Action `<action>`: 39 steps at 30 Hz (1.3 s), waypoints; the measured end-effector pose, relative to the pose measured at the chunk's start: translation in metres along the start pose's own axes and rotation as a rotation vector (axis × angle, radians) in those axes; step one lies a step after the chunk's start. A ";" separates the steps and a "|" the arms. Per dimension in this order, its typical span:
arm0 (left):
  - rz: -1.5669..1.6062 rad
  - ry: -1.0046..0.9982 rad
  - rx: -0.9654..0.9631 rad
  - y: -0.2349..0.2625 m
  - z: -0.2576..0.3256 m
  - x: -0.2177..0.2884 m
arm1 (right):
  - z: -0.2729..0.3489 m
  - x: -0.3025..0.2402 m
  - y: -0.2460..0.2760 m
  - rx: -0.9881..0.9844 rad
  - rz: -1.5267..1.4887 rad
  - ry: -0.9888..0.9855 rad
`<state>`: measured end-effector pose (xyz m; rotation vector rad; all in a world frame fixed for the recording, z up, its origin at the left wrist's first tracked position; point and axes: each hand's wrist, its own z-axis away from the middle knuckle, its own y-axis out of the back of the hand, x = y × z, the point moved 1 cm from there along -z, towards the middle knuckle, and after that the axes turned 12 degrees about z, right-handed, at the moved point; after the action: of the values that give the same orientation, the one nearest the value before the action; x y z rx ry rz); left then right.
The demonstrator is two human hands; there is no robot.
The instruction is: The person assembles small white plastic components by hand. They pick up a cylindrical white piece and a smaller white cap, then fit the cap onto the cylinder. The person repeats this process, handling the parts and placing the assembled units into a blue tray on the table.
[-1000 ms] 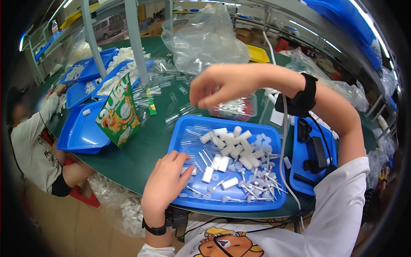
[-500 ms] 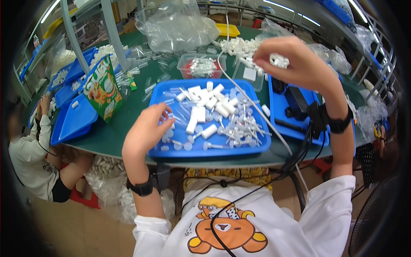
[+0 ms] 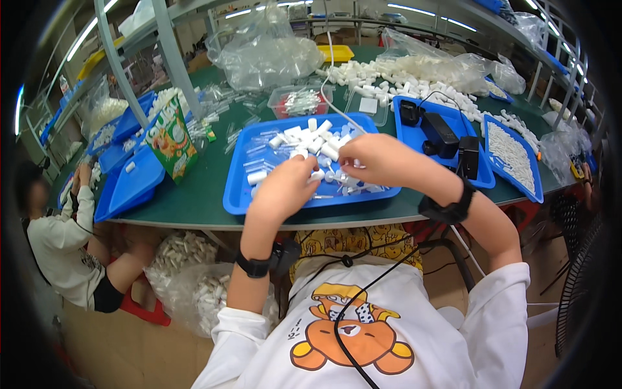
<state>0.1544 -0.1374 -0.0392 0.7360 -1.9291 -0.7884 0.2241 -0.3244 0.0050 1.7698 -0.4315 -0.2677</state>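
A blue tray in front of me holds white cylinders, clear thin tubes and small parts with translucent round discs. Over its near middle, my left hand has thumb and fingers closed at a short white cylinder. Close by on the right, my right hand hangs over the tray with fingers pinched together. What they hold, if anything, is hidden. A white cable runs down from above and passes behind my right hand.
Behind the tray sits a clear box of small parts. On the right are a blue tray with black adapters and another of white pieces. A green snack bag stands left. A seated person works at far left.
My right hand has come down from the white pieces at the back right to the tray. My left hand has moved right and inward, its fingers closing. The view has shifted slightly.
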 end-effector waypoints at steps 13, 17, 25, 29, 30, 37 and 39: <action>-0.139 0.049 0.109 -0.016 -0.006 -0.001 | -0.023 -0.001 -0.036 -0.016 0.046 -0.069; 0.051 0.051 0.233 -0.003 -0.005 0.010 | -0.001 -0.005 -0.003 0.068 -0.182 -0.173; 0.310 0.031 0.255 0.021 0.001 0.040 | 0.070 -0.030 0.038 0.392 -0.561 -0.278; 0.637 0.062 0.102 0.022 0.004 0.059 | 0.089 -0.033 0.043 0.423 -0.880 -0.276; 0.738 0.078 0.030 0.023 0.006 0.067 | 0.094 -0.033 0.043 0.431 -1.025 -0.272; 1.079 0.148 -0.315 0.016 0.015 0.093 | 0.110 -0.038 0.037 0.499 -1.485 -0.267; 1.157 0.132 -0.298 0.012 0.015 0.098 | 0.111 -0.040 0.038 0.422 -1.529 -0.258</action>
<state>0.0981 -0.2000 0.0136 -0.5084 -1.6747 -0.2498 0.1378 -0.4136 0.0134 2.1538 0.8572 -1.5533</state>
